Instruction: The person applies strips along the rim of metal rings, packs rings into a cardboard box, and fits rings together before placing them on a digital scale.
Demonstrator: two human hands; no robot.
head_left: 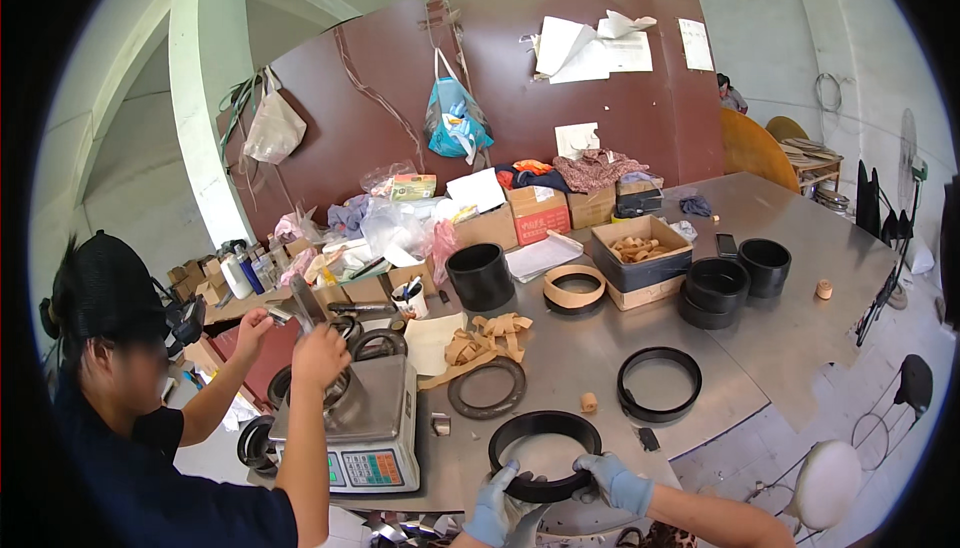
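Observation:
Both my hands, in light blue-grey gloves, hold a wide black ring (548, 491) tilted up over the table's near edge. The fingers of my left hand (492, 508) close on its lower left side. My right hand (618, 483) grips the lower right side. Beyond it, to the right, another black ring (656, 415) lies flat on the metal table. A small tan roll (589, 403) stands between the two rings. To the left lies a thick grey-black ring (487, 413), beside a heap of tan strips (490, 336).
A co-worker (150, 458) sits at left, hands raised over a scale (370, 468). Farther back stand black cylinders (480, 278), a tan-wrapped ring (574, 300) and a bin (640, 273) of tan rolls. Boxes and bags (400, 228) crowd the back. A white stool (827, 483) is at right.

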